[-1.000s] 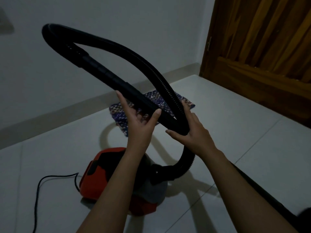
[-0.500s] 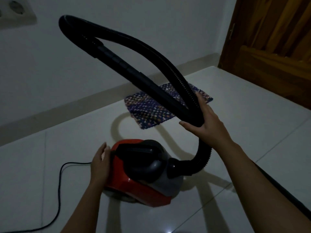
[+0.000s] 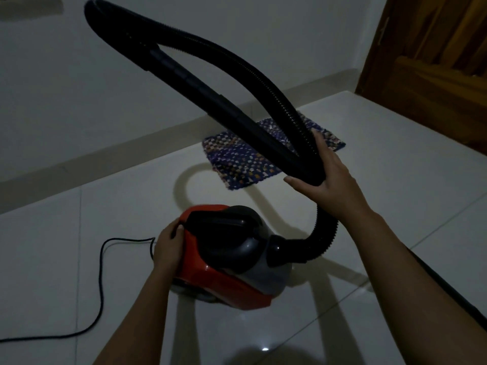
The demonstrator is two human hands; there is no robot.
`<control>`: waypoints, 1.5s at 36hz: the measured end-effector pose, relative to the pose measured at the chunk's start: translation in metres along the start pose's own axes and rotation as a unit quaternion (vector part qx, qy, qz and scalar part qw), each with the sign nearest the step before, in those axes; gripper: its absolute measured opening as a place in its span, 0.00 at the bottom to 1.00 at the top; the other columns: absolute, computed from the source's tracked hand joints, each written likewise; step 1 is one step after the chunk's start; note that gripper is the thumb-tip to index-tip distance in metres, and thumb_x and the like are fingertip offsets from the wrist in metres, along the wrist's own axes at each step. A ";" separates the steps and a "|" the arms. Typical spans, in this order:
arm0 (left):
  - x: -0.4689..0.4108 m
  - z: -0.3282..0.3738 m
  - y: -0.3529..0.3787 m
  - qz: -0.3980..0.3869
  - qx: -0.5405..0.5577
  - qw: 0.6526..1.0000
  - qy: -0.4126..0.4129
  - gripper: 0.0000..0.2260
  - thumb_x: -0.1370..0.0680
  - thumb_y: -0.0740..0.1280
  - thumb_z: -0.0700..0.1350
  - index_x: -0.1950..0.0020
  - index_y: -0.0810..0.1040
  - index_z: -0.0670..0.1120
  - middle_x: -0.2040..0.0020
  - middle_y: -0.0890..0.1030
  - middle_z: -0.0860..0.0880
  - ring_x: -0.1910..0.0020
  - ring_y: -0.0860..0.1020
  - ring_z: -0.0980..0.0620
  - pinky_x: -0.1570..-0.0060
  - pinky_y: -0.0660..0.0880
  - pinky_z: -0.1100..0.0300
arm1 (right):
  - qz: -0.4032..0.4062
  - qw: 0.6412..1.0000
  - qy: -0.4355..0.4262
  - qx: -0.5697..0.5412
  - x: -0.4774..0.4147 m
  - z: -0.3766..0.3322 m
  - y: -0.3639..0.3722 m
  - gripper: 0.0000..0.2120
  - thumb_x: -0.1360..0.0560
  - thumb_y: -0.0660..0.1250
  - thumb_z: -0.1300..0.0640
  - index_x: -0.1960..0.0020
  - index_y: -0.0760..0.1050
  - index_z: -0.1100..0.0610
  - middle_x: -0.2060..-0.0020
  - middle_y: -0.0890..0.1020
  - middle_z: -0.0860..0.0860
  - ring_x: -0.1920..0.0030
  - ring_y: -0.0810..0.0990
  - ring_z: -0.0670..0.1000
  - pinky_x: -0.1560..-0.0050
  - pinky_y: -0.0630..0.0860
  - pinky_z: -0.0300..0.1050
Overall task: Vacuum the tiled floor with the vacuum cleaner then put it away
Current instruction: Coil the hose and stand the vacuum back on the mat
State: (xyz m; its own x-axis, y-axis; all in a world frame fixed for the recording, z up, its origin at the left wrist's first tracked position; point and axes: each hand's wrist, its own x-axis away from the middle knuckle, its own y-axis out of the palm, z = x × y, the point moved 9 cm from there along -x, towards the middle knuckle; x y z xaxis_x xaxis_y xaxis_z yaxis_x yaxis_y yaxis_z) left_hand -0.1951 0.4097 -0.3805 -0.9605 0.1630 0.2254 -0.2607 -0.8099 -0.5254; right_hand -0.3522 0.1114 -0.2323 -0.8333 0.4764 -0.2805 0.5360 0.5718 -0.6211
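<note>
Red-bodied vacuum cleaner sits on the tiled floor, short of its wall edge. The left hand grips its rear; the right hand clasps the folded hose. Keep the loop pinched tight and lift clear of the cord.

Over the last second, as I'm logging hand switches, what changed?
The left hand let go of the wand, dropped to the vacuum and now curls its fingers on its rear. The right hand still holds the hose and the wand's end together, raised as before. The vacuum, cord and mat stay on the floor.
</note>
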 end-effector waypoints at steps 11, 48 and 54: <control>0.008 -0.025 -0.007 -0.013 0.008 1.000 -0.019 0.19 0.21 0.59 0.53 0.29 0.68 0.54 0.30 0.68 0.43 0.31 0.67 0.41 0.29 0.61 0.46 | 0.032 0.999 -0.031 0.017 -0.008 -0.015 0.009 0.45 0.31 0.70 0.39 0.23 0.47 0.39 0.34 0.68 0.49 0.44 0.68 0.40 0.46 0.68 0.40; 0.028 0.000 0.011 -0.093 0.179 0.979 0.013 0.17 0.18 0.52 0.43 0.28 0.63 0.47 0.41 0.71 0.51 0.40 0.71 0.51 0.50 0.70 0.65 | 0.077 0.991 -0.068 0.088 -0.013 -0.027 0.011 0.47 0.35 0.64 0.32 0.23 0.52 0.47 0.42 0.73 0.56 0.44 0.76 0.56 0.46 0.77 0.55; 0.030 0.000 0.010 -0.100 0.187 0.977 0.011 0.16 0.18 0.52 0.44 0.29 0.64 0.49 0.43 0.75 0.52 0.45 0.73 0.53 0.52 0.72 0.64 | 0.087 0.989 -0.067 0.100 -0.012 -0.029 0.009 0.46 0.35 0.68 0.37 0.23 0.54 0.50 0.44 0.74 0.57 0.46 0.77 0.57 0.48 0.77 0.55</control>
State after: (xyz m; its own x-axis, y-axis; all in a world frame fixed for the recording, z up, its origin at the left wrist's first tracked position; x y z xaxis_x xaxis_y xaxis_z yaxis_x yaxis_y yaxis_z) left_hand -0.2269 0.4059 -0.3789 -0.8971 0.3474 0.2729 -0.3931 -0.9096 -0.1344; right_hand -0.3335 0.1299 -0.2133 -0.7483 0.4552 -0.4825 0.6468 0.3392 -0.6830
